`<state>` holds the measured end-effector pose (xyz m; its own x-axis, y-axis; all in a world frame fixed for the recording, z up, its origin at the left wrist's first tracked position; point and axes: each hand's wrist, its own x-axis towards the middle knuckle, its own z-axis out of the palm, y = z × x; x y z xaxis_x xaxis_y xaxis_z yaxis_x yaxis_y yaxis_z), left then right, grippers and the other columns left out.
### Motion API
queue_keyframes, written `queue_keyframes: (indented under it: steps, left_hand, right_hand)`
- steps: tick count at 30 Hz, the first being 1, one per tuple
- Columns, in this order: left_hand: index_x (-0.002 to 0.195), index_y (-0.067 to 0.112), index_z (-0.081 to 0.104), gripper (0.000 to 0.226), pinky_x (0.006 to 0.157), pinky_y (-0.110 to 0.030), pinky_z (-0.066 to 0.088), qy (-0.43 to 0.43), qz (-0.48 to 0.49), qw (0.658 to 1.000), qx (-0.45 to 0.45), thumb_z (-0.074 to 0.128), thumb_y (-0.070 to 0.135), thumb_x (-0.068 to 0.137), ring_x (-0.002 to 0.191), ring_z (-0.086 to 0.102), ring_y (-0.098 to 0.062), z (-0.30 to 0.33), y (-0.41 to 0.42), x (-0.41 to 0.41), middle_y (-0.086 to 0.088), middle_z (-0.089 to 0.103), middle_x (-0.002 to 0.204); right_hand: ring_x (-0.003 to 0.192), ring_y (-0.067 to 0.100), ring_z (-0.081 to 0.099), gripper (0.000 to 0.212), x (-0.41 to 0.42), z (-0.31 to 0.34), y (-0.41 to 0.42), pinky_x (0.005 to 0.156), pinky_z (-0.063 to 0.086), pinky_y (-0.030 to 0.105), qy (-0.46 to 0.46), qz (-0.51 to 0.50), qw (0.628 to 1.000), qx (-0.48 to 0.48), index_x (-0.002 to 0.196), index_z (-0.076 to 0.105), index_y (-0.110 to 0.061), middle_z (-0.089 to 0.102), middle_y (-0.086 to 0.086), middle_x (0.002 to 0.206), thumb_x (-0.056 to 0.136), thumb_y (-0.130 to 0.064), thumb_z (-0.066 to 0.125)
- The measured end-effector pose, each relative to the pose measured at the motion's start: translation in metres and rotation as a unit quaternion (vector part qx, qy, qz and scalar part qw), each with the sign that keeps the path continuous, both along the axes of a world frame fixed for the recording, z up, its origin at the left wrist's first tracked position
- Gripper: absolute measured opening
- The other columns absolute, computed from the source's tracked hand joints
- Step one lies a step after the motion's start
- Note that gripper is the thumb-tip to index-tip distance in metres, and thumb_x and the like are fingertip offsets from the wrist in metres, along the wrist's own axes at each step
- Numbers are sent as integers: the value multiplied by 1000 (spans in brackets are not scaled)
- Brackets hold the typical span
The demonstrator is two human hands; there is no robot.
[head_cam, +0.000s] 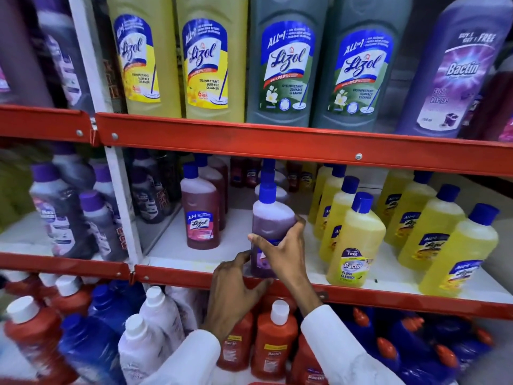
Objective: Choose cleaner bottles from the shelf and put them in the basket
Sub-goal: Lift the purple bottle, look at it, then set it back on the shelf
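A purple cleaner bottle (pixel 270 220) with a blue cap stands at the front of the middle shelf (pixel 194 273). My right hand (pixel 283 251) wraps around its body from the right, fingers across the label. My left hand (pixel 236 287) touches the bottle's base from the lower left, its thumb against the front. The bottle's bottom rests at the red shelf lip. No basket is in view.
A red Lizol bottle (pixel 201 215) stands to the left, yellow bottles (pixel 355 240) to the right. Large Lizol bottles (pixel 283 65) fill the top shelf. Orange, white and blue bottles (pixel 274 337) crowd the shelf below. A white upright post (pixel 122 204) divides the bays.
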<state>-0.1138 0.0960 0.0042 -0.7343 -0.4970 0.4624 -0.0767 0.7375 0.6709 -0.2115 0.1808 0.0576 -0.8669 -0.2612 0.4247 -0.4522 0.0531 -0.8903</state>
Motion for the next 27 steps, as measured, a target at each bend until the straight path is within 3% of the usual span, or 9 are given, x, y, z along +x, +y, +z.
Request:
queue_keyframes:
  steps: [4,9,15,20,27]
  left_hand:
    - [109,31,58,51,77,-37,57,23,16,999,-20,73,58,68,83,71,-17,-5,1,-8,5,78,94]
    - [127,24,54,69,92,-41,53,1,19,999,-30,64,65,73,100,67,-22,-14,-2,-8,-1,74,113]
    - [131,20,53,70,100,-44,49,-12,18,999,-32,66,61,76,108,64,-23,-15,-2,-9,-3,71,121]
    - [128,17,55,68,97,-42,49,-6,25,999,-34,71,58,76,104,65,-25,-15,0,-9,-5,72,117]
    - [129,12,54,75,100,-45,49,-19,47,998,-23,74,59,74,109,62,-30,-20,0,-10,-13,71,116]
  right_hand:
    - [109,20,58,92,-9,-4,-2,74,44,-2,-8,-5,1000,-4,128,36,-13,54,3,122,60,-31,95]
    - [112,15,56,96,-12,-6,0,86,49,17,-17,-3,1000,12,132,34,-16,53,-1,125,60,-36,94]
    - [111,14,56,90,-13,-6,0,76,48,5,-20,13,1000,18,125,31,-26,53,-2,124,62,-38,93]
    - [115,19,58,96,-12,-6,0,90,57,27,-26,11,1000,9,133,34,-15,54,1,127,62,-37,94]
    - [119,21,58,95,-9,-6,-2,95,58,38,-31,7,1000,2,131,34,-17,55,4,128,60,-37,94]
